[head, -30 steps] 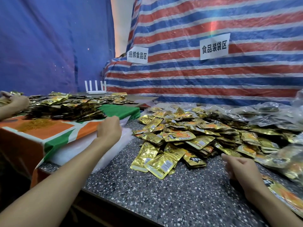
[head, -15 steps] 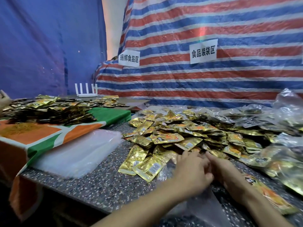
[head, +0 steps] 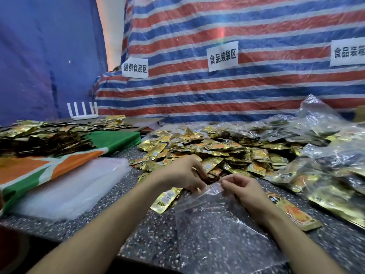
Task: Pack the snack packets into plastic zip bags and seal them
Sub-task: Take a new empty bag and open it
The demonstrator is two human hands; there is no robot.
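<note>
A clear plastic zip bag lies flat on the speckled grey table in front of me, its mouth toward the pile. My left hand pinches the bag's top edge at the left. My right hand pinches the same edge at the right, fingers curled. Just beyond both hands spreads a big heap of gold snack packets. One gold packet lies loose under my left wrist.
A stack of empty clear bags sits at the left by an orange-green cloth bearing more gold packets. Filled plastic bags pile up at the right. A striped tarp wall with paper signs stands behind, and a white router sits at the back left.
My left hand left the bag stack and brought a clear bag to the middle. Both hands now hold its top edge a little apart.
</note>
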